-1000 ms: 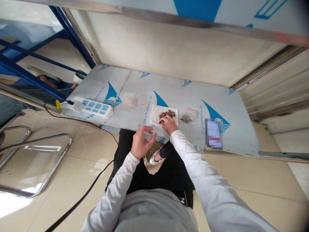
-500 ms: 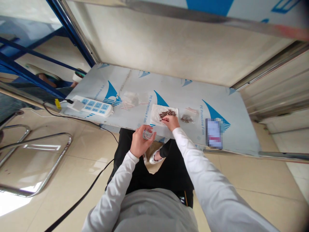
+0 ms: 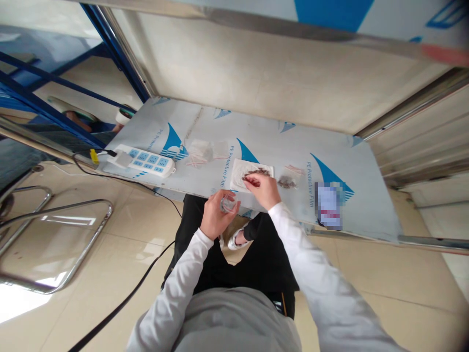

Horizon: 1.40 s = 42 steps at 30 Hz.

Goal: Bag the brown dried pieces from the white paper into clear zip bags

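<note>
Many small brown pieces (image 3: 262,171) lie on the white pad (image 3: 239,170), where the right hand (image 3: 266,190), its hold unclear, seems to have just risen slightly, suggesting ongoing picking, while the left hand (image 3: 213,215) grasps a clear container (image 3: 227,204).

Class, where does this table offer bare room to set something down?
Free: the strip between back panel and white pad; the right end, beyond the pixelated item. Crowded: front middle, where the right hand is over the pad beside a bag of brown pieces.

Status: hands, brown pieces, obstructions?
Left hand holds clear plastic item. Right hand at small brown pieces on white pad, partly hiding them.
</note>
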{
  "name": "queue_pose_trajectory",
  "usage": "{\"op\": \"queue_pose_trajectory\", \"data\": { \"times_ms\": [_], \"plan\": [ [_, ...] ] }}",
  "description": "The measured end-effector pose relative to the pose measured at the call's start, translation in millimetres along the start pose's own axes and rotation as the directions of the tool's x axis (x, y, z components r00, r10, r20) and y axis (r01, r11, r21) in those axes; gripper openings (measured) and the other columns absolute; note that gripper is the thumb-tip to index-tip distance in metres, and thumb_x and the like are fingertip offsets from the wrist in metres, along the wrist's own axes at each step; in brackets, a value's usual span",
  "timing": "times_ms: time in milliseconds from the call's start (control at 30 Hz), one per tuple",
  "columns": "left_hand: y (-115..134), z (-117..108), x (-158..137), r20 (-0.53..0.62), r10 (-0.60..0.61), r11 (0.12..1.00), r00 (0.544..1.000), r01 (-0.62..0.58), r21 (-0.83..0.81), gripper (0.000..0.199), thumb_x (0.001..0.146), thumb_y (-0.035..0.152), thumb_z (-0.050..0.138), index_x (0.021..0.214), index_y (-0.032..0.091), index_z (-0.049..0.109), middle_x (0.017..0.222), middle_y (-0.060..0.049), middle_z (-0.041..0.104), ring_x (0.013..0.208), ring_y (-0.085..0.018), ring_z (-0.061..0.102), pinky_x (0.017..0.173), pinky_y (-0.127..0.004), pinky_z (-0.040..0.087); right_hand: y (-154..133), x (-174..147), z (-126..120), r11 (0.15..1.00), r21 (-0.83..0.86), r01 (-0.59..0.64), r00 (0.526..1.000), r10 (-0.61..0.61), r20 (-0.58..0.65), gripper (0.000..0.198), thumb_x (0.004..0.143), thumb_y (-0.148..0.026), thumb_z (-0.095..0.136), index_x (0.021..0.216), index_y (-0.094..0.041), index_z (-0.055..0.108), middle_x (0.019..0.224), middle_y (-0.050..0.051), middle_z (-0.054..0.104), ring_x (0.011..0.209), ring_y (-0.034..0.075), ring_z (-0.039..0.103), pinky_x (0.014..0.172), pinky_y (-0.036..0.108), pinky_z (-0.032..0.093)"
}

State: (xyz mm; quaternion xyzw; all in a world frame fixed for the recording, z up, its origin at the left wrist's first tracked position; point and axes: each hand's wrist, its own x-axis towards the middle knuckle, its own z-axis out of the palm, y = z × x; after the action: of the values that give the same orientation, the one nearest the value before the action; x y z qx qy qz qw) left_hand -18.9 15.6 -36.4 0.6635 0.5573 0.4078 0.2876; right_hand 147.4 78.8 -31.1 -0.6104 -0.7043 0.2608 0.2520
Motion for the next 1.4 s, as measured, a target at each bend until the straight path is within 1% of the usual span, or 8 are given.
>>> {"op": "queue_pose_trajectory", "data": {
  "times_ms": [67,200,433,633,867,1033,1300,1400],
  "plan": [
    [2.4,1.9,0.6,0.004,0.018,1.0,1.0,-0.018,-0.013,0.019,0.075,0.027,0.064,0.091,0.02,0.056,0.085,-0.002,0.067,0.08,-0.018,0.064,0.076,-0.029,0.048,-29.1,-23.2,-17.8,0.981,0.158,0.115,0.993,-0.111,-0.037,0.013,0.083,-0.026,0.063,0.091,-0.018,0.07,0.084,0.004,0.071,0.07,0.015,0.066,0.067,0.026,0.053],
    [12.5,7.0,1.7,0.021,0.062,0.996,0.998,-0.061,-0.071,0.025,0.068,0.016,0.063,0.091,0.02,0.055,0.088,-0.002,0.067,0.082,-0.019,0.064,0.075,-0.028,0.048,-69.8,-50.5,-44.0,0.946,0.011,0.325,0.937,-0.323,0.134,0.012,0.08,-0.01,0.062,0.08,-0.02,0.069,0.08,0.003,0.066,0.07,0.015,0.063,0.067,0.028,0.05],
    [26.5,11.1,0.2,0.001,0.044,0.996,0.999,-0.044,-0.08,0.025,0.063,0.011,0.059,0.086,0.02,0.053,0.079,-0.002,0.064,0.075,-0.019,0.062,0.07,-0.028,0.046,-74.6,-46.0,-45.4,0.85,-0.186,0.492,0.855,-0.433,0.284,0.013,0.076,-0.004,0.063,0.078,-0.017,0.066,0.079,0.007,0.063,0.076,0.02,0.062,0.07,0.032,0.049],
    [26.6,9.0,-2.9,-0.049,0.037,0.994,0.998,-0.042,-0.097,0.019,0.064,0.01,0.056,0.079,0.02,0.05,0.076,0.0,0.061,0.074,-0.017,0.06,0.07,-0.027,0.045,-83.5,-52.1,-48.2,0.897,-0.098,0.432,0.887,-0.402,0.226,0.019,0.08,-0.007,0.061,0.093,-0.02,0.063,0.086,0.004,0.066,0.079,0.018,0.063,0.071,0.031,0.049],
    [27.5,7.9,-2.6,-0.105,0.063,0.977,0.992,-0.083,-0.196,0.031,0.065,0.019,0.063,0.087,0.021,0.04,0.079,0.001,0.048,0.068,-0.013,0.051,0.065,-0.026,0.044,-78.2,-69.8,-45.5,0.921,-0.109,0.373,0.928,-0.369,0.053,0.005,0.085,-0.023,0.063,0.084,-0.021,0.067,0.095,0.008,0.063,0.093,0.023,0.059,0.082,0.037,0.05],
    [25.2,-2.2,-8.9,0.046,0.158,0.899,0.986,-0.124,-0.421,0.042,0.067,0.029,0.068,0.101,0.019,0.045,0.094,-0.006,0.05,0.086,-0.018,0.053,0.077,-0.031,0.047,-60.1,-75.6,-56.7,0.952,-0.061,0.301,0.953,-0.297,0.063,0.012,0.087,-0.024,0.06,0.078,-0.021,0.067,0.1,0.007,0.063,0.089,0.02,0.062,0.081,0.034,0.051],
    [36.4,-0.2,-15.6,-0.1,-0.053,0.826,0.994,-0.013,-0.563,0.012,0.084,0.029,0.062,0.082,0.017,0.062,0.079,-0.004,0.062,0.077,-0.015,0.058,0.076,-0.029,0.047,-52.6,-81.1,-84.2,0.973,0.085,0.213,0.975,-0.217,0.044,0.005,0.083,-0.027,0.065,0.081,-0.024,0.066,0.084,0.002,0.071,0.078,0.018,0.066,0.073,0.031,0.05],
    [43.1,2.4,-16.0,-0.155,-0.116,0.816,0.981,0.005,-0.578,0.015,0.083,0.032,0.063,0.081,0.017,0.062,0.077,-0.003,0.061,0.074,-0.014,0.058,0.074,-0.026,0.048,-49.3,-84.6,-75.8,0.956,0.283,0.077,0.996,-0.064,-0.057,0.038,0.075,-0.034,0.074,0.108,-0.024,0.06,0.087,0.003,0.072,0.081,0.02,0.067,0.077,0.033,0.052]
  ]
}}
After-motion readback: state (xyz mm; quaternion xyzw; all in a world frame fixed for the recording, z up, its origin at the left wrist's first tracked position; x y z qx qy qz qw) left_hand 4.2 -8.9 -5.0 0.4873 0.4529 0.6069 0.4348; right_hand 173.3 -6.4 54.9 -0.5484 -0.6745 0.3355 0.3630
